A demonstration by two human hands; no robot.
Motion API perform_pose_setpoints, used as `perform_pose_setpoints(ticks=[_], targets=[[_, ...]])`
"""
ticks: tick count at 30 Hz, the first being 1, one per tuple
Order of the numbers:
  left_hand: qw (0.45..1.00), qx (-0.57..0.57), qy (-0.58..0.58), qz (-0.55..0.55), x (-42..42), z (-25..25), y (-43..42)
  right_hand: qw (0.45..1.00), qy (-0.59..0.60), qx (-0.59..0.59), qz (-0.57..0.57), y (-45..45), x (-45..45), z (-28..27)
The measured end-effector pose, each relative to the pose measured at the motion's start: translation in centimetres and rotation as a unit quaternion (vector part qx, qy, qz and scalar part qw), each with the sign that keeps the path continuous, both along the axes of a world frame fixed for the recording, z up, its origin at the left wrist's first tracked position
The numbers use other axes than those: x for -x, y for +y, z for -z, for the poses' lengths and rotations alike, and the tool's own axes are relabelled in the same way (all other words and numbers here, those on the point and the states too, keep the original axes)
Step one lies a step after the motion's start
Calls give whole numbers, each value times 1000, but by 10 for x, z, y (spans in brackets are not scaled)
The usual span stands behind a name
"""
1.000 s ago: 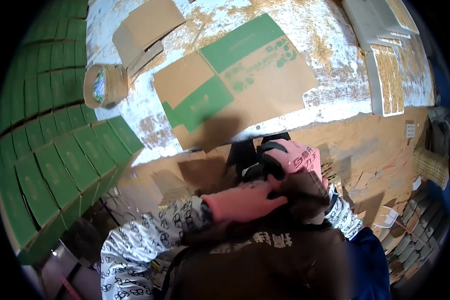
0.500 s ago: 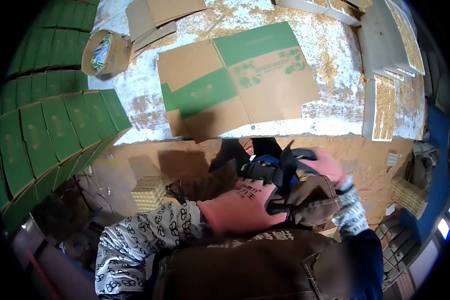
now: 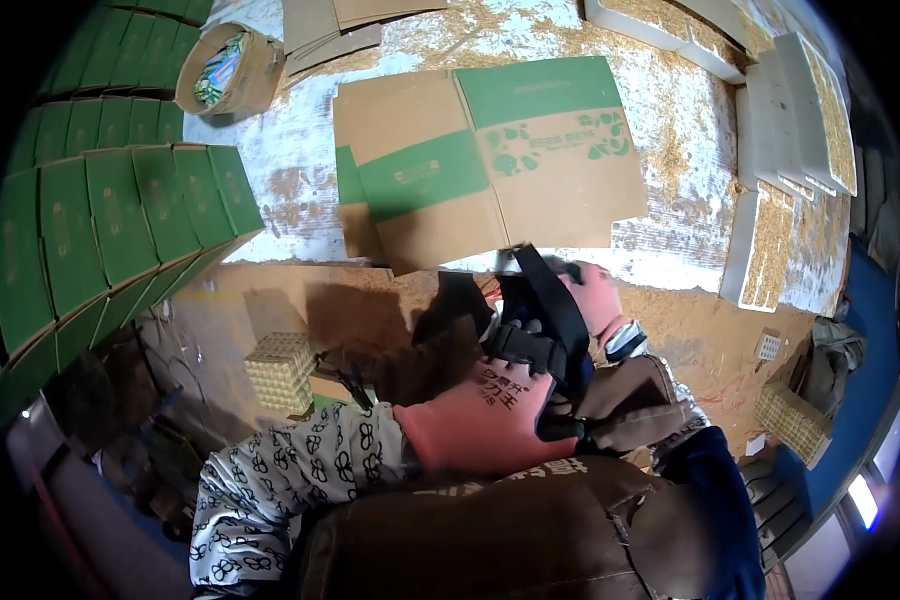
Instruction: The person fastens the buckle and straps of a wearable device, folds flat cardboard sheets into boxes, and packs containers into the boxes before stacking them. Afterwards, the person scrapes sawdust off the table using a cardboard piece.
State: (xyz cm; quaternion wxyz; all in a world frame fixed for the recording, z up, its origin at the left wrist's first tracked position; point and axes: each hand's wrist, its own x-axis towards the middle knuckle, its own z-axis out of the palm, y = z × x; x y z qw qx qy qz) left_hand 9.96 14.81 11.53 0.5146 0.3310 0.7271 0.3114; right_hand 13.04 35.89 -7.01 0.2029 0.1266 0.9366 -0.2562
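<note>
My left hand (image 3: pixel 485 405), in a pink glove with dark fingertips, is in front of my brown apron (image 3: pixel 450 530). Its fingers are curled round a wide black strap (image 3: pixel 557 305). My right hand (image 3: pixel 592 297), gloved the same way, is further forward near the table edge, at the strap's far end. The strap runs taut between the two hands. The right fingertips are partly hidden behind the strap, but they appear closed on it. Beyond the hands, a flattened green and brown cardboard box (image 3: pixel 560 205) lies on the table.
Green boxes (image 3: pixel 115 215) are stacked at the left. A round tub (image 3: pixel 260 75) holds small packets on the table (image 3: pixel 300 220). White foam trays (image 3: pixel 750 245) with grain-like bits line the right side. Woven baskets (image 3: pixel 280 372) stand on the floor below.
My right hand has moved forward and left, drawing the strap out longer towards the table. My left hand has kept its grip. The view has shifted slightly.
</note>
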Motion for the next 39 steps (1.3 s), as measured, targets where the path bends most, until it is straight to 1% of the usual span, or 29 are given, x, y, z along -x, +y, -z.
perform_pose_setpoints(ticks=[2,4,5,6,7,8,9,10,12,15,16,18,20,22,23,24,25,26,27,28,30,31,32,34,36,37,38,39], targets=[[1000,7,19,-2,-3,-2,-1,985,64,-141,-78,31,-46,42],[995,-57,74,-42,-12,3,-5,989,-68,-92,-95,44,-77,65],[989,-91,100,-63,-15,4,-5,985,-79,-98,-115,41,-77,71],[991,-89,92,-47,-16,3,-4,986,-67,-104,-108,37,-72,84],[993,-84,83,-29,-14,-1,-5,990,-109,-42,-84,36,-58,89],[994,-78,75,-8,-12,-3,-6,987,-150,23,-56,25,-31,77],[985,-104,133,-23,-20,0,-8,946,-200,249,-61,28,-4,55],[987,-95,125,-25,-22,-1,-9,933,-225,269,-75,27,12,42],[991,-78,109,-29,-24,-1,-9,863,-256,435,-41,24,38,23],[992,-69,103,-34,-28,-2,-10,788,-295,527,-118,-5,48,11],[993,-62,95,-30,-29,-3,-10,780,-343,510,-120,-18,49,11],[995,-49,81,-24,-29,-4,-10,657,-440,595,-148,-43,56,15],[996,-41,73,-35,-29,-5,-11,593,-380,650,-286,-69,63,4],[998,-27,47,-30,-27,-7,-12,638,-449,521,-348,-89,80,-30],[999,-17,25,-21,-23,-9,-12,702,-459,364,-405,-100,82,-30],[1000,-7,3,-14,-22,-10,-11,758,-418,291,-408,-106,75,-23],[1000,-8,9,-20,-23,-10,-12,830,-302,264,-387,-110,53,-5],[999,-9,15,-26,-24,-10,-13,885,-180,233,-362,-118,29,18],[999,-9,22,-34,-24,-10,-13,913,-83,201,-346,-135,11,32],[999,1,8,-33,-24,-11,-14,938,-122,98,-308,-162,15,6],[999,20,-17,-28,-20,-13,-13,890,-55,135,-433,-186,24,1],[999,12,-6,-39,-20,-12,-13,858,-22,153,-490,-191,28,2],[999,5,3,-51,-23,-10,-13,851,-6,142,-505,-190,34,22],[998,1,25,-61,-28,-8,-15,838,28,118,-532,-181,37,92],[997,2,52,-53,-29,-6,-18,854,44,58,-516,-161,19,126],[998,17,37,-56,-25,-9,-18,862,30,59,-503,-147,8,144],[998,30,22,-58,-19,-13,-16,869,16,59,-491,-133,7,141],[998,42,7,-55,-12,-15,-15,877,-73,93,-465,-111,7,138]])
